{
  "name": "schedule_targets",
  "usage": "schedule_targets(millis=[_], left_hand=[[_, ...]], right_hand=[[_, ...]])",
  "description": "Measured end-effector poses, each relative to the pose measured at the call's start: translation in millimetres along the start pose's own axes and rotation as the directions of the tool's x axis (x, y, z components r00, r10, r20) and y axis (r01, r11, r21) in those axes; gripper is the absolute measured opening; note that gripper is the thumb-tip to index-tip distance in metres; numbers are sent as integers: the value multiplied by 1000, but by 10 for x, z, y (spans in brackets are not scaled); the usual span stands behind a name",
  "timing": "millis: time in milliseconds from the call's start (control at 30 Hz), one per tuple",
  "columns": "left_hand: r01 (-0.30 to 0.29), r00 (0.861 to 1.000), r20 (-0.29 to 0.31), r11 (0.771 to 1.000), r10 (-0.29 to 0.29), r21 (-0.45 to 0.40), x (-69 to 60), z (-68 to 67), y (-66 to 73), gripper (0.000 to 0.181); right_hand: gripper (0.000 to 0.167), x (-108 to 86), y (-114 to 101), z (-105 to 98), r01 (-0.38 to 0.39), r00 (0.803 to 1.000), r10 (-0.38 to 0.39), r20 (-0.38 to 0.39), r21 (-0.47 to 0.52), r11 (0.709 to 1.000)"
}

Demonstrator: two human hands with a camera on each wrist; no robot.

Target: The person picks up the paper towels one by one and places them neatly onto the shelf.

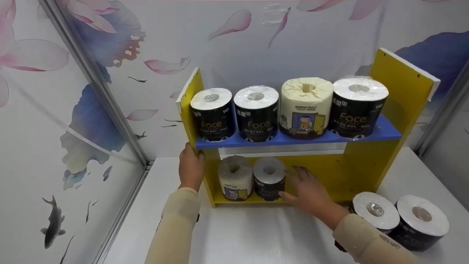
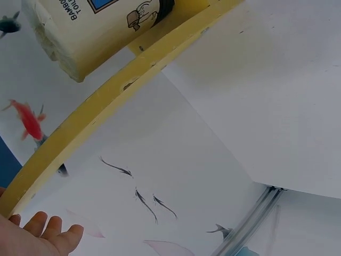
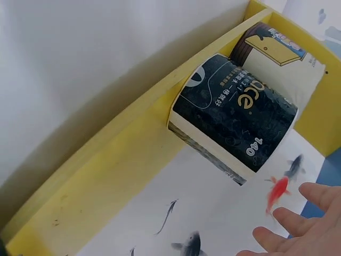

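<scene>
My left hand (image 1: 191, 168) holds the left side panel (image 2: 114, 88) of a yellow and blue shelf, just below the blue upper board (image 1: 256, 142). In the left wrist view its fingers lie along one side of the panel. Beside the black-wrapped toilet roll (image 3: 234, 112) on the lower level is my right hand (image 1: 309, 190), fingers spread and apart from the roll in the right wrist view. Left of that roll stands a cream-wrapped toilet roll (image 1: 236, 181); both are upright in the head view.
Along the upper board stand black-wrapped rolls (image 1: 212, 121) and a cream-wrapped roll (image 1: 304, 106). Two more black-wrapped rolls (image 1: 421, 234) sit on the white table (image 1: 234, 238) at right, near my right forearm. Printed wall panels (image 1: 234, 47) stand behind and left.
</scene>
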State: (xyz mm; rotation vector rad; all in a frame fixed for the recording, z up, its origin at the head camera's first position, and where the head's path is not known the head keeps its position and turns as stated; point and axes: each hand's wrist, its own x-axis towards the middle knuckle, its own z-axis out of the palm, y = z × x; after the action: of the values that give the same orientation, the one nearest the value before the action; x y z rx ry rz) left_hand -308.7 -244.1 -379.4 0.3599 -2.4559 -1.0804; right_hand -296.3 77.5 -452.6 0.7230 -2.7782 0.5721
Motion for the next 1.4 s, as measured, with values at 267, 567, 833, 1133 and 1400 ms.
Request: schedule_targets(millis=[267,567,833,1133,1400], left_hand=[[-18,999,-34,999,19,36,-2,-80,-92,27],[21,1000,-11,999,-21,29,7,-119,-104,31],[27,1000,1,999,-27,37,-8,-152,-105,36],[-11,1000,8,1000,11,15,-7,-124,-123,39],[-38,999,4,999,38,17,-4,-19,-93,41]], right_hand=[[67,-113,116,-106,28,998,-27,-52,21,999],[69,-241,357,-290,-61,998,61,-24,24,998],[68,-424,625,-396,-123,992,123,-30,4,992],[72,-652,963,-408,-208,977,210,15,-82,975],[79,-845,1189,-370,-244,968,250,19,-148,958]])
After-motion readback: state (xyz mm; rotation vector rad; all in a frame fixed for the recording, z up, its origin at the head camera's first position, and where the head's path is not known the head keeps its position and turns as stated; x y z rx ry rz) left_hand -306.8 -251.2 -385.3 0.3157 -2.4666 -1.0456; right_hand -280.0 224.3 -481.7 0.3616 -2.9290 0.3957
